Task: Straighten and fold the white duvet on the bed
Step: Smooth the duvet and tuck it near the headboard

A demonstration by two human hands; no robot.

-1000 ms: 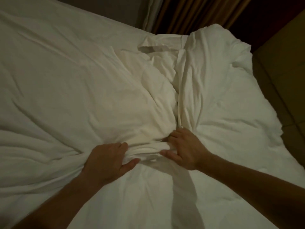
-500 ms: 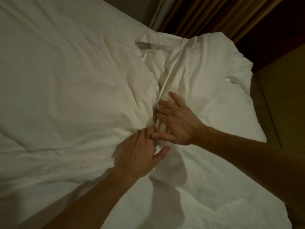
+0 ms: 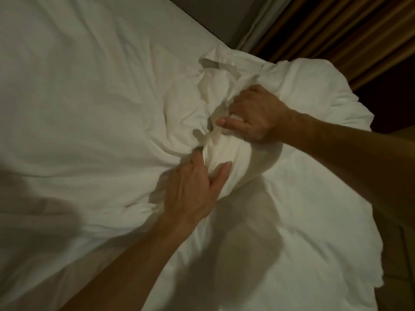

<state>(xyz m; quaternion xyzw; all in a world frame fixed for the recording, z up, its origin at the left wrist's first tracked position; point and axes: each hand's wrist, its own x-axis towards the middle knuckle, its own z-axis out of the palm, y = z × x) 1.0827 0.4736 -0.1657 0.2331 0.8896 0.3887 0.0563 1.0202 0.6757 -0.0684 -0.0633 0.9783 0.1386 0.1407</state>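
We are gathering the rumpled white cotton duvet (image 3: 94, 113), which is filling the frame: our left hand (image 3: 193, 187) is pinching a fold at centre, our right hand (image 3: 253, 115) is clutching bunched cloth above it. We should be pulling apart evenly, keeping the edge taut.

The only camera sits on the person's head, close above the bed, and looks forward and down over the white duvet (image 3: 89, 108) toward the brown curtain (image 3: 336, 30) behind.
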